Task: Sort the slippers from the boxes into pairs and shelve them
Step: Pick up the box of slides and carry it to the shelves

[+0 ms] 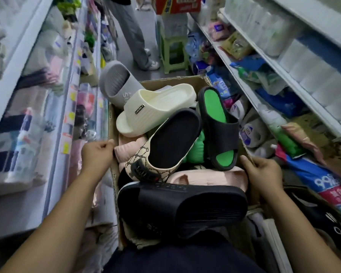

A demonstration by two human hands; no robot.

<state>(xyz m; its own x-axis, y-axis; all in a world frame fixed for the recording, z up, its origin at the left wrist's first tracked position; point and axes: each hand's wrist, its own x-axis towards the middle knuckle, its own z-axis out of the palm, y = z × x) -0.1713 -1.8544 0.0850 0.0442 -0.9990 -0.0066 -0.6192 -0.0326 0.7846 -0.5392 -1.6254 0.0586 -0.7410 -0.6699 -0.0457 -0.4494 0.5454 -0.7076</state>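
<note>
In a narrow aisle between shelves (24,48), a person has a cardboard box (112,123) full of slippers in front of them. The left hand (97,154) grips the left wall of the box with curled fingers, and the right hand (262,172) grips the right rim in the same way. On top of the pile lie a cream slipper (156,107), a black-and-green slipper (217,127), a patterned slipper (165,146) and a wide black slipper (181,207). A grey slipper (114,81) leans at the far left corner.

Bare forearms (67,203) — dark navy clothing (175,257)
</note>
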